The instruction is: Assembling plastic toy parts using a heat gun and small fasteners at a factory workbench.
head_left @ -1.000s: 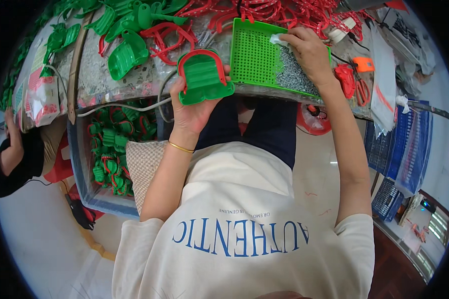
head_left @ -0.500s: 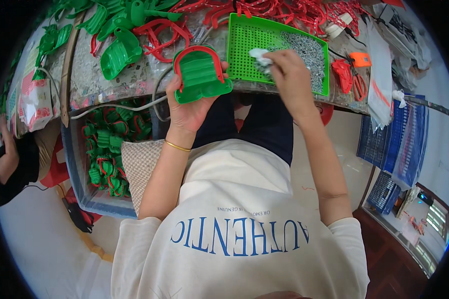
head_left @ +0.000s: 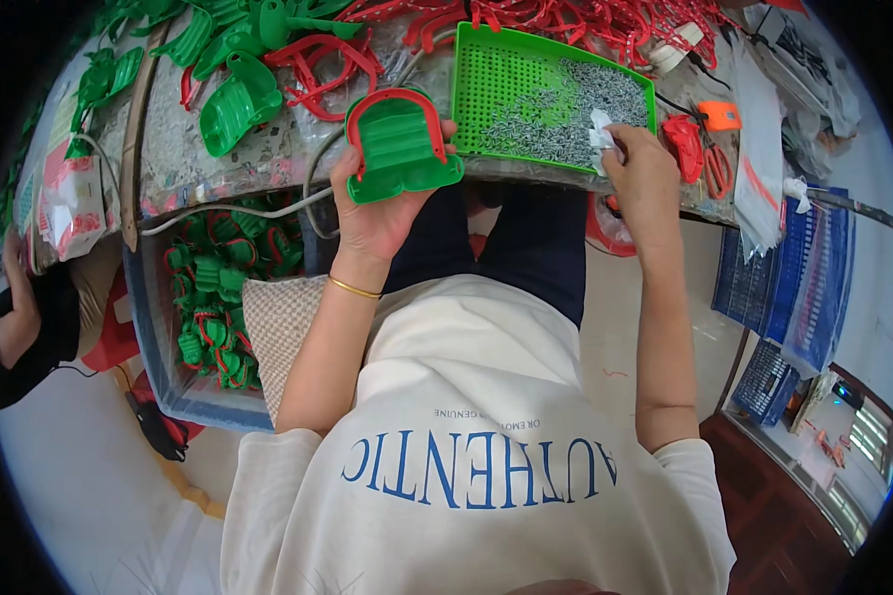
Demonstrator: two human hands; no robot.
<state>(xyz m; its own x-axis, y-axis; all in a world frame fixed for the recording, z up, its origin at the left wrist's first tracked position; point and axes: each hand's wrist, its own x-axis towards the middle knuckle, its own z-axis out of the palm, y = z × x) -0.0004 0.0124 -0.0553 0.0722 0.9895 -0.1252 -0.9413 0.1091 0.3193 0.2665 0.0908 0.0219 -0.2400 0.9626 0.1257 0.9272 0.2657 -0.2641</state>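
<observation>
meanwhile left hand [head_left: 372, 213] fingers clasp green part [head_left: 399, 149] — right hand [head_left: 643, 178] pinches white scrap [head_left: 601, 130].

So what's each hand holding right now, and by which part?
The left hand holds the green plastic piece with a red rim by its near bottom edge. The right hand pinches something small and white over the green tray; its grip is hidden.
</observation>
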